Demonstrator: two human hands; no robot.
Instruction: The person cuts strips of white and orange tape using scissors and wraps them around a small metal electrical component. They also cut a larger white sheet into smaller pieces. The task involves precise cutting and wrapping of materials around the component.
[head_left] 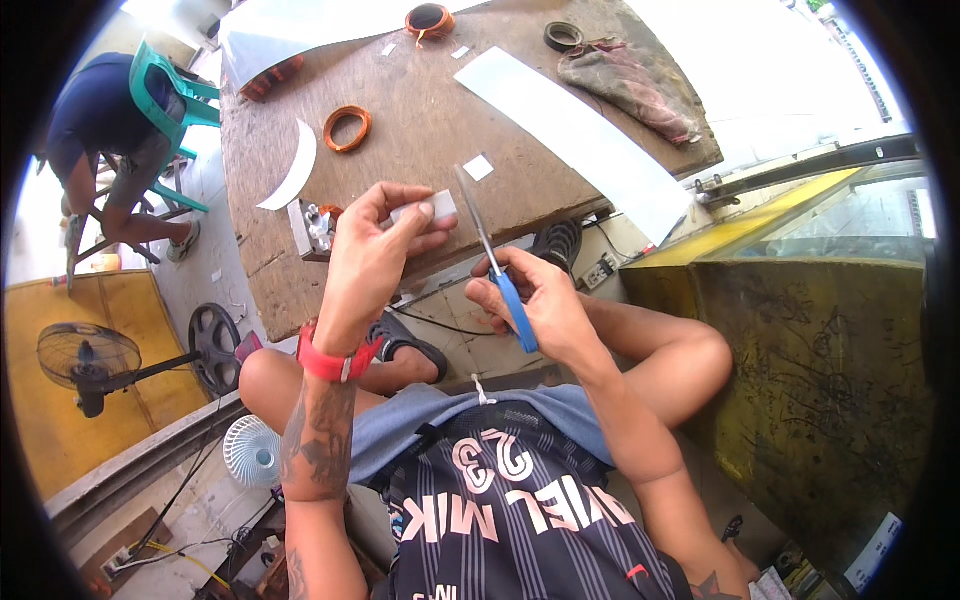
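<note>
My left hand [372,240] is closed, pinching a small white rectangular piece of sheet [443,206] between thumb and fingers over the table's near edge. To its right, my right hand [548,305] grips a pair of scissors [514,312] by the blue handles. The scissor blades point away from me and look closed, a little apart from the white piece. Beyond the blade tips a small white square [479,167] lies on the wooden table [410,120]. Left of my left hand sits a small metal-cased part [312,230], partly hidden by my wrist.
A copper wire coil [347,130], another coil [430,22], a curved white offcut [291,168], a long white sheet [575,140], a tape roll [563,37] and a dirty rag [630,90] lie on the table. At left are a fan [88,360] and a person bending by a green chair [165,95].
</note>
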